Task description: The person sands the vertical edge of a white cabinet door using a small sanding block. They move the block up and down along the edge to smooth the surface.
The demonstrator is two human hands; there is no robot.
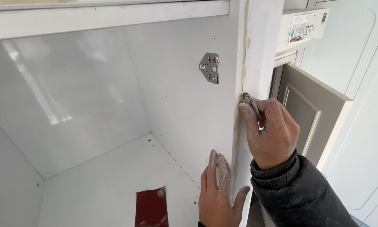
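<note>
Two hands: right hand [269,133] pinches one folded sandpaper scrap [250,101]; left hand [217,193] flat, open on one cabinet panel [185,109].

Metal hinge plate [209,67], grey door [311,113]

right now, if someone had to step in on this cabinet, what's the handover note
Right hand: fingers pinch a small folded piece of sandpaper against the front edge of the cabinet side panel.
Left hand: flat against the inside face of that panel, low down, bracing it.
Things: a dark red sandpaper sheet lies on the cabinet floor; a metal hinge plate is screwed to the panel.
Done: cannot tell how much of the edge is sanded; both hands are dusty.
Left: yellowish streaks of filler or glue show along the edge above and below the right hand.
</note>
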